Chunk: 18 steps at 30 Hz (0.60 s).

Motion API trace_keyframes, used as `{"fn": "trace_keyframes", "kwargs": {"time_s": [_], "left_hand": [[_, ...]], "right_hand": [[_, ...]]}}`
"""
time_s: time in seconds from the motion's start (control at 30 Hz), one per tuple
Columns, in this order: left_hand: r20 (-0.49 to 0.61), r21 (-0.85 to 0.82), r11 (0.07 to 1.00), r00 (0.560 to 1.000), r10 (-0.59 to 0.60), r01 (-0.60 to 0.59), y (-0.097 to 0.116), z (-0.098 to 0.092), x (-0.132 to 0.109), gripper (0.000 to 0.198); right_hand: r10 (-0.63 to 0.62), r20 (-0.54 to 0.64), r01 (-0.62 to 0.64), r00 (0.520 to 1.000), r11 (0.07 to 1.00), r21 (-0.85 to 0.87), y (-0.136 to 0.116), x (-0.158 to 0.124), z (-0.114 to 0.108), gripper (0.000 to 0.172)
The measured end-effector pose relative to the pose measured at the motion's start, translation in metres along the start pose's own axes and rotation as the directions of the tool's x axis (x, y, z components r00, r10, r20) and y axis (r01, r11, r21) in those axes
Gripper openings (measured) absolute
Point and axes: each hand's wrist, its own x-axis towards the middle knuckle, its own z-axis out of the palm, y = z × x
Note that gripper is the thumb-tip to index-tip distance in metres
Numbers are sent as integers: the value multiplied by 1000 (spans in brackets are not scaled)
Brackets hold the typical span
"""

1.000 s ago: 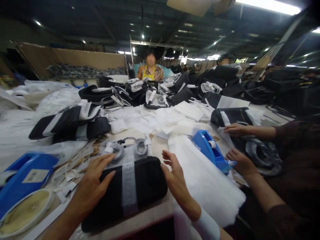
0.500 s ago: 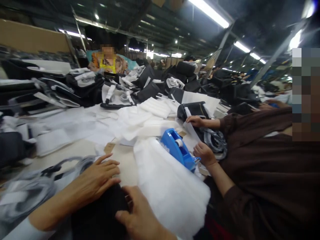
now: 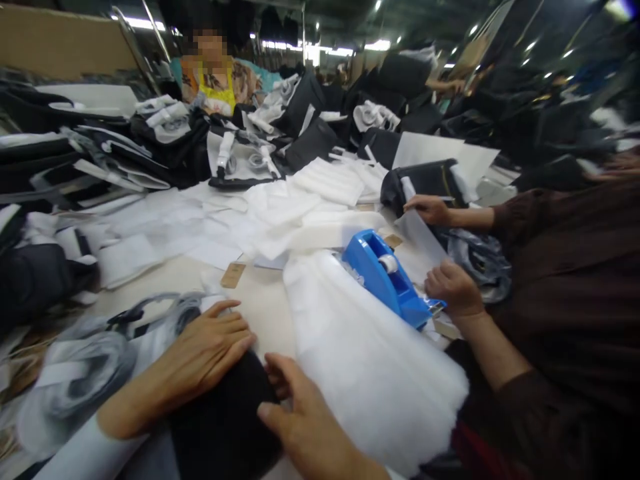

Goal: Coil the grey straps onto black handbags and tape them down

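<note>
While the left hand [image 3: 210,353] lies flat on the black case [image 3: 225,427] at the desk's [image 3: 260,307] 6 o'clock edge, fingers straight and close together, the right hand [image 3: 305,427] meets its 3 o'clock side, fingers curled; whether they grip it, I cannot tell. White wadding [image 3: 370,347] lies just beside it at 3 o'clock.

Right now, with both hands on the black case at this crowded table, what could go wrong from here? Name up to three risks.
1. The white wadding lies against the black case under the left hand and right hand; moving the case might drag it.
2. The blue tape dispenser sits at the wadding's far edge, so a tug could shift it.
3. Its cutter end is at a co-worker's hand, which might get nicked.
</note>
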Motion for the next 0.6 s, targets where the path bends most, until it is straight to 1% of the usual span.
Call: {"fn": "trace_keyframes", "kwargs": {"time_s": [0.03,0.07,0.23,0.33,0.4,0.43,0.5,0.6], "left_hand": [[67,33,999,998,4,-6,1,-4,1,39],[110,61,998,994,2,-9,2,-6,1,40],[154,127,992,988,-16,-4,4,-6,-1,33],[167,153,988,986,-24,-2,8,-7,0,31],[176,159,987,983,-47,18,13,-10,2,30],[179,157,987,982,-63,34,16,-11,3,29],[177,152,986,980,-88,61,22,-12,3,29],[143,201,979,988,-64,35,25,-9,1,20]], "right_hand": [[14,-11,-14,1000,1000,20,1,1,-2,66],[25,-20,-24,999,999,49,3,3,-3,67],[42,-8,-39,999,978,205,12,15,-2,80],[83,21,-86,996,971,225,12,22,-3,88],[105,70,-117,992,972,205,15,26,-3,91],[101,92,-117,991,975,187,18,29,-3,92],[55,132,-76,990,984,163,27,35,-4,94],[-23,174,-2,984,989,145,34,42,-5,95]]}}
